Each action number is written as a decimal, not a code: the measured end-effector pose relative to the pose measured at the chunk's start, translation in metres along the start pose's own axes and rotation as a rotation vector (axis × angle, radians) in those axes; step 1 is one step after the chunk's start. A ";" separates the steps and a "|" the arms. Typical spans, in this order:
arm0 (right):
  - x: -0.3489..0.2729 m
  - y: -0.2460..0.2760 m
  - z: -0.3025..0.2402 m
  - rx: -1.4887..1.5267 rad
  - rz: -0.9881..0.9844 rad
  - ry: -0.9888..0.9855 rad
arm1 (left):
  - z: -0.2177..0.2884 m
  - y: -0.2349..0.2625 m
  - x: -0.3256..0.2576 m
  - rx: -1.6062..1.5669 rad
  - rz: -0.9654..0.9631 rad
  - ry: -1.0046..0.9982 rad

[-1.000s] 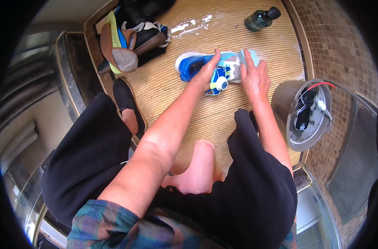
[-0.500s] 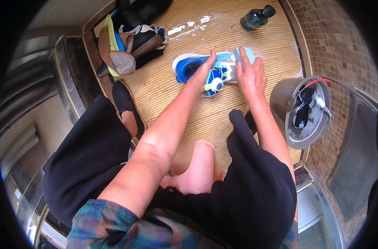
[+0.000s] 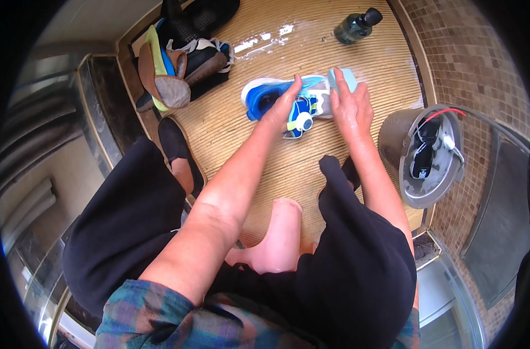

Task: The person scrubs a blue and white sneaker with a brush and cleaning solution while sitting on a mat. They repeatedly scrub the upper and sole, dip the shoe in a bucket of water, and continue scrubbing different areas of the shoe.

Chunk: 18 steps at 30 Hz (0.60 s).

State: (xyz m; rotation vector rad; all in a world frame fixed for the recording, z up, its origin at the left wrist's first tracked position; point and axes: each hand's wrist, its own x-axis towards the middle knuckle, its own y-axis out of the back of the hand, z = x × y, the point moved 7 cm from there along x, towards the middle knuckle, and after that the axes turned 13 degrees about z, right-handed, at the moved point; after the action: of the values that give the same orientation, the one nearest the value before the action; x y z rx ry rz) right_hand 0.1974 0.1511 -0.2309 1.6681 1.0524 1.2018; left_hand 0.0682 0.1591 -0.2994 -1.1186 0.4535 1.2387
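Note:
A blue and white sneaker [image 3: 320,105] with a round white dial and yellow-green tabs lies on the ribbed tan floor in front of me. My left hand [image 3: 285,107] is closed over its ankle opening and side, thumb pointing away from me. At the toe end, my right hand [image 3: 353,109] grips a pale blue block-shaped scrubber [image 3: 350,77] and presses it against the sneaker's front. The scrubber's underside is hidden, so I cannot tell whether it has bristles or sponge. The skin of my right hand looks wet.
Several shoes and insoles [image 3: 170,92] are heaped at far left. A dark bottle with a black cap [image 3: 354,29] stands at far right. To the right, a grey bucket [image 3: 393,152] holds black shoes. A pink plastic vessel [image 3: 283,232] sits between my legs. Water glistens on the floor.
Hardly anything differs. Both hands keep their hold, and the scrubber stays at the sneaker's toe with only a very slight shift.

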 end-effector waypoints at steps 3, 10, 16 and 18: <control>0.005 -0.005 0.009 -0.020 -0.091 -0.091 | 0.005 -0.005 -0.009 -0.026 0.018 0.037; -0.015 -0.004 0.053 0.397 0.035 -0.461 | 0.006 -0.007 -0.032 0.042 -0.031 0.009; -0.020 -0.007 0.060 0.515 0.123 -0.438 | 0.003 -0.008 -0.027 0.017 -0.091 -0.042; -0.022 -0.003 0.057 0.473 0.117 -0.430 | 0.001 -0.006 -0.026 -0.007 -0.094 -0.034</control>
State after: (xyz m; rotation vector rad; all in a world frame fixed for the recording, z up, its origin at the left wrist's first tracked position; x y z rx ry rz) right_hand 0.2475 0.1241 -0.2526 2.2525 1.0201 0.6346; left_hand 0.0651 0.1469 -0.2757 -1.1109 0.3669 1.1757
